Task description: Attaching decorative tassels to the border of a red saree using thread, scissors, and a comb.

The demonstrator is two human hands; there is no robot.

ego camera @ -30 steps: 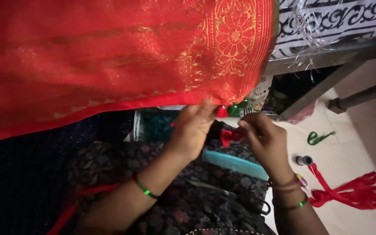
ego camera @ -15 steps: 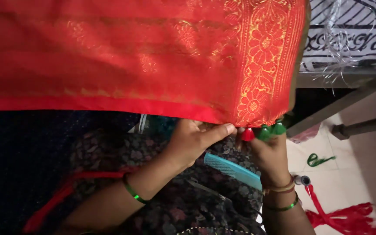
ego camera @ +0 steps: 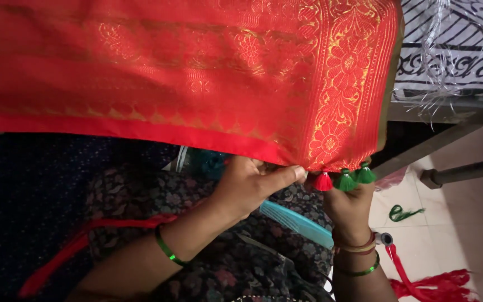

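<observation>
The red and gold fabric (ego camera: 197,72) is hanging spread across the top of the view, its lower hem running nearly level from the left edge toward the right, where it is ending at a corner beside the ornate floral border band (ego camera: 347,84). That corner is the place both hands are meeting. The left hand (ego camera: 250,184) is coming up from below and pinching the hem between thumb and fingers just left of the corner, thumb pointing rightward along the hem line. The right hand (ego camera: 350,204) is sitting directly under the corner, and its fingers are tucking up behind the cloth, so I cannot tell how tightly they are closing; they seem to be touching the tassels. Three small tassels are dangling in a row along the hem's end: a red tassel (ego camera: 323,182) nearest the left thumb, then two green tassels (ego camera: 355,178) toward the outer edge. The row is lying between the two hands, closer to the right one. A light blue comb (ego camera: 297,222) is resting across the lap below, and loose red thread (ego camera: 431,282) is lying on the floor at the lower right.
</observation>
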